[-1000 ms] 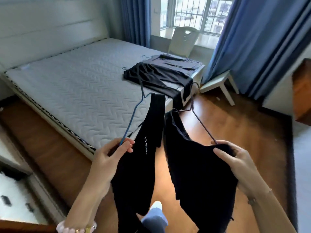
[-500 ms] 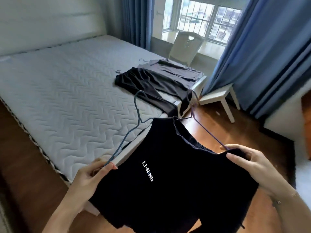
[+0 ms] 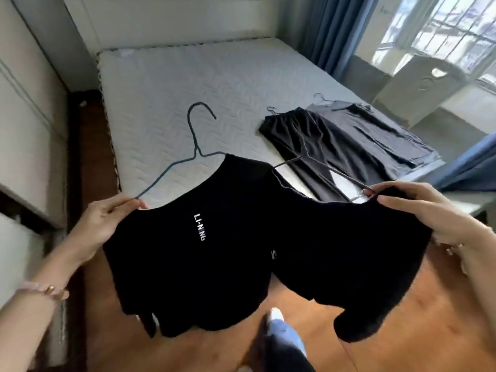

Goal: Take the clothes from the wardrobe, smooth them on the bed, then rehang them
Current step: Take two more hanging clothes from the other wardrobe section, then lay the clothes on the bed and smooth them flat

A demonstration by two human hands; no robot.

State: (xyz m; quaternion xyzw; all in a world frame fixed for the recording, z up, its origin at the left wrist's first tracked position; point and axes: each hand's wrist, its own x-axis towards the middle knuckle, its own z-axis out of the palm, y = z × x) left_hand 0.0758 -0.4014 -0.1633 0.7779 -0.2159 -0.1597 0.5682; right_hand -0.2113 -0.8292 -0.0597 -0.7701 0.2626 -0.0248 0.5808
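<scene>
A leg in blue jeans [image 3: 287, 334] ends in a white shoe on the wooden floor [image 3: 402, 318]. Above it the person holds two black tops side by side, hanging over the floor and reaching past the near edge of the bed [image 3: 174, 84]. The left hand [image 3: 107, 221], with a bead bracelet [image 3: 51, 289] at its wrist, pinches one shoulder of the black LI-NING T-shirt [image 3: 188, 264] together with the arm end of its blue wire hanger [image 3: 196, 149], whose hook rises above the mattress. The right hand [image 3: 418, 208] has fingers and thumb closed on the shoulder of the second black top [image 3: 349, 251] and the end of its grey wire hanger [image 3: 322, 167]. The two tops overlap at the middle.

Farther off, black trousers [image 3: 308, 135] and a grey garment [image 3: 375, 130] lie flat beside each other along the bed's right edge, each with a hanger hook at its far end. Beyond them a white chair [image 3: 418, 84] stands under the window [image 3: 442, 30], with blue curtains [image 3: 327, 30] to its left.
</scene>
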